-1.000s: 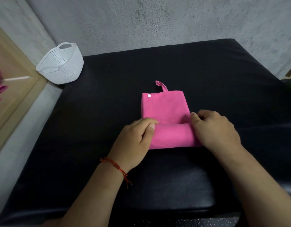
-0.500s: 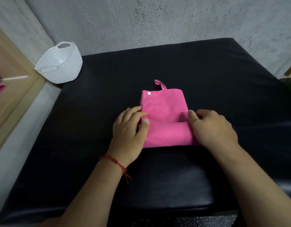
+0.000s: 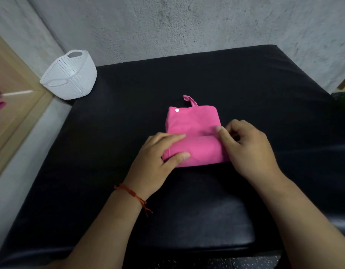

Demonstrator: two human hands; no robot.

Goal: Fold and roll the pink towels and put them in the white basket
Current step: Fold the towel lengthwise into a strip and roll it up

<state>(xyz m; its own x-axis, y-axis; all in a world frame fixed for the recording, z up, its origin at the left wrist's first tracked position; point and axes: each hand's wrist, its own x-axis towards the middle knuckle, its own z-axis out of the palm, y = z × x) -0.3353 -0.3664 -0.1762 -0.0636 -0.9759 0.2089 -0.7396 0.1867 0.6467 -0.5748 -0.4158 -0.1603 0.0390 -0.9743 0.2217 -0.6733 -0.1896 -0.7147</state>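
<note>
A: Rolling is being done: the pink towel (image 3: 193,123) is lying mid-tabletop (image 3: 245,84), its near edge being curled over.
B: Fingers?
A: Those of the left hand (image 3: 158,152) and right hand (image 3: 249,148) are being wrapped round the roll's ends. Even rolling toward the loop (image 3: 190,100) is being called for next; the white basket (image 3: 70,78) is waiting far left.

Forearms bare, lower frame. Red cord bracelet (image 3: 130,193) at wrist of left hand (image 3: 158,158); knotted, tails hanging.

Rough grey plaster wall (image 3: 187,20), black padded surface (image 3: 129,113), wooden panel at left (image 3: 12,84)
</note>
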